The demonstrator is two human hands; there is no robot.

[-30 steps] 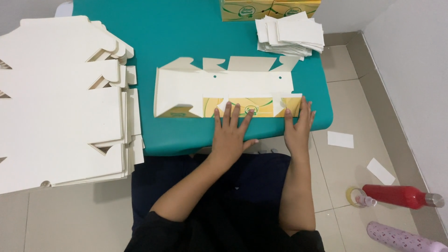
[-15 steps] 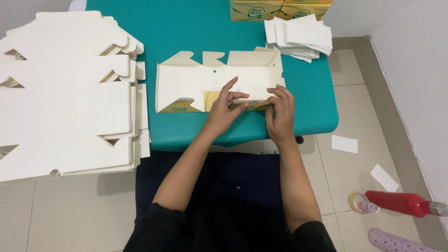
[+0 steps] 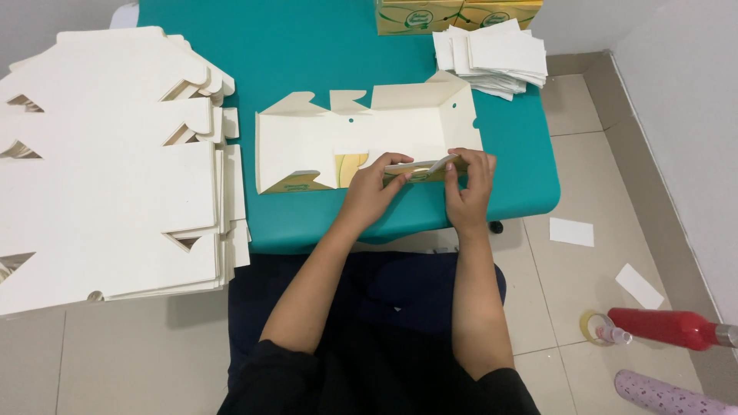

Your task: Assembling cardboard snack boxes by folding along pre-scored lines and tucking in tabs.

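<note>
Cream carton stack beside hands

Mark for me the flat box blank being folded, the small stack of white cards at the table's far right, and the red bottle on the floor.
box blank point(image 3: 346, 138), head view, on its open cream panel.
stack of white cards point(image 3: 500, 55), head view, on the top card.
red bottle point(image 3: 663, 326), head view, on its red body.

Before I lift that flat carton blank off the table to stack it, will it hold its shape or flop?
The blank looks like thin card, so probably light. It is scored, and the near flap already bends between both hands, so it would likely hinge at the folds rather than stay rigid. Lying flat on the table, it should slide easily.
</note>
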